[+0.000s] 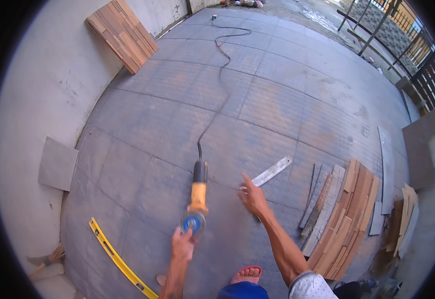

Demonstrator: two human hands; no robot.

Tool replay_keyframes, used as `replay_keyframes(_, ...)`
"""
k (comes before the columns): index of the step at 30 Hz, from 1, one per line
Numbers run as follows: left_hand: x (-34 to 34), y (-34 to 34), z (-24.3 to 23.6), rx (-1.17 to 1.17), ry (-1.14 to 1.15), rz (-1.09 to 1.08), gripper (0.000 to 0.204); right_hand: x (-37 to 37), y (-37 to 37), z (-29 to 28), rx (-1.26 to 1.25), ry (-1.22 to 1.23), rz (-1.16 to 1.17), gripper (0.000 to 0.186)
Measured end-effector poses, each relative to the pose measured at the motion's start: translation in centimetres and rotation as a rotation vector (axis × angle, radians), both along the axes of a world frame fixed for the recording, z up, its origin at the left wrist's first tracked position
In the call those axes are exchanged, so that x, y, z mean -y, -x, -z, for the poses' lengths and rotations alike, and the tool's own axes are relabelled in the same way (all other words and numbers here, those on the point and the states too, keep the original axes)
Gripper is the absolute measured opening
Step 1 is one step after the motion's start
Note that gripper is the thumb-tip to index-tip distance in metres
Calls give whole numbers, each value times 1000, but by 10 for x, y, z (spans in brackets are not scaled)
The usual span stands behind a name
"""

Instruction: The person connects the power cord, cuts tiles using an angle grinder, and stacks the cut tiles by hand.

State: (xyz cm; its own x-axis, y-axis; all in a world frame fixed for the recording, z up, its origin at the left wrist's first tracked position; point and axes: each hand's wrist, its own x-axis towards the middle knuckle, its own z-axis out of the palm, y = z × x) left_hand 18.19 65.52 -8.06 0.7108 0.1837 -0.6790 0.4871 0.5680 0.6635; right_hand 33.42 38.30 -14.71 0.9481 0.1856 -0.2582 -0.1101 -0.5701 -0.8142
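Note:
My left hand (182,245) is closed at the head of a yellow and black angle grinder (197,197), its fingertips by the blue-centred disc (192,224). The grinder's body points away from me, and a black cord (200,142) runs from its far end across the floor. To the right, my right hand (254,198) grips a flat silver metal square (273,172) near one end. The blade sticks out to the far right past my fingers. My hand and wrist cover part of it.
A yellow spirit level (120,261) lies at the lower left. Wood-look tile (344,224) and narrow cut strips (322,204) lie at right. Another wood-look tile (122,37) and a grey tile piece (57,163) lean on the left wall. My sandalled foot (247,273) is near.

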Motion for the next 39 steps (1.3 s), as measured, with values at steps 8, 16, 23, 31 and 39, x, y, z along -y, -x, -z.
replay_keyframes(8,-25,202,-2,-148,-27,39,20,91,172,-30,12,-99,251,48)
replay_keyframes(16,-62,180,-30,-313,-927,366,28,134,202,-48,27,48,469,34)
replay_keyframes(23,18,-43,-22,517,-1549,552,44,74,211,-26,-136,-280,465,35)
replay_keyframes(31,120,-203,11,326,-1003,1151,48,7,99,-47,-447,-726,555,64)
replay_keyframes(39,71,-148,-72,409,-560,1188,43,2,-26,-136,-275,-1283,573,46)
